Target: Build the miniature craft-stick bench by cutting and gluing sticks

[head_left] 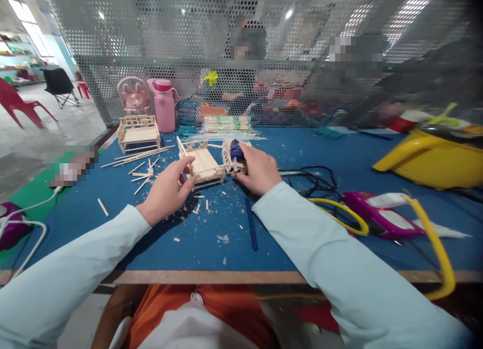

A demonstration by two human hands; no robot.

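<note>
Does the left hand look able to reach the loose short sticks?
Likely yes: the short sticks lie close beside the left hand with nothing standing between, though it is at the miniature bench.

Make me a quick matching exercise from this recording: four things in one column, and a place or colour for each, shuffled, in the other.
Column one
1. Left hand
2. Right hand
3. Bottle
4. Flower

Column two
A. Yellow
B. Around the blue tool
C. Pink
D. At the left side of the small wooden bench between the hands

Right pairs: 1-D, 2-B, 3-C, 4-A
</note>
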